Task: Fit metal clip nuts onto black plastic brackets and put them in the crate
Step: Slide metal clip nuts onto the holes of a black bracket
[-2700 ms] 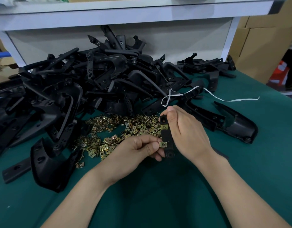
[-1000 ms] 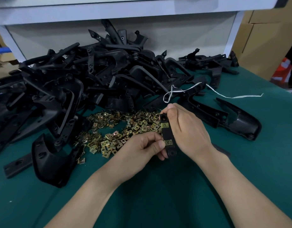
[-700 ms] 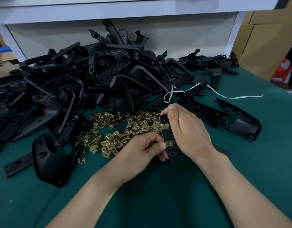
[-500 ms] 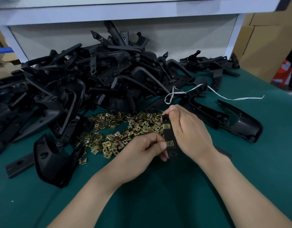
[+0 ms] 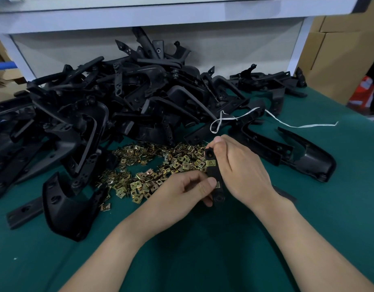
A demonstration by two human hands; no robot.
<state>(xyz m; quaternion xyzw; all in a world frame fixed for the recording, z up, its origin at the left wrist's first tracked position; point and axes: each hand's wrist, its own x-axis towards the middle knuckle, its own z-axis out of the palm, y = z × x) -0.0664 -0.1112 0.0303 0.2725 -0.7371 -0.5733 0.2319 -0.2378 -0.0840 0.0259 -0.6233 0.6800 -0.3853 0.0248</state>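
Note:
My right hand [image 5: 239, 169] grips a narrow black plastic bracket [image 5: 213, 173] held upright over the green table. One brass clip nut [image 5: 210, 163] sits on its upper part. My left hand [image 5: 183, 191] pinches a second clip nut [image 5: 217, 184] against the bracket's lower part, thumb over most of it. A heap of loose brass clip nuts [image 5: 152, 165] lies just left of the hands. No crate is in view.
A big tangled pile of black brackets [image 5: 118, 106] fills the back and left of the green table [image 5: 224, 249]. A curved bracket [image 5: 64, 205] lies front left, another [image 5: 304, 159] at right. A white string [image 5: 287, 123] trails right. Cardboard boxes [image 5: 339, 60] stand beyond the right edge.
Both hands stay on the bracket; the left thumb has slid further over the lower clip nut. The view shifted slightly.

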